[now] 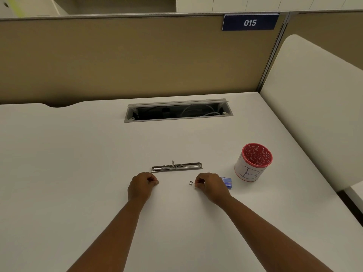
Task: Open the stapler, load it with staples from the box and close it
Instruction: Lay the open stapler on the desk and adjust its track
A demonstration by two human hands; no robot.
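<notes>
The stapler (176, 167) is laid fully opened out flat on the desk (78, 163), just beyond both hands, so that its staple channel is presented upward for loading. The left hand (141, 185) is curled loosely near the stapler's left end; nothing can be seen gripped in it, and it seems placed to steady the tool. The right hand (210, 184) is curled with its fingertips pinched together just beside a short strip of staples (190, 182); whether the strip is actually touched cannot be told. The blue staple box (226, 182) is left immediately behind the right hand, largely hidden by it. A red-rimmed pen cup (253, 162) is stood further right, beyond the box.
</notes>
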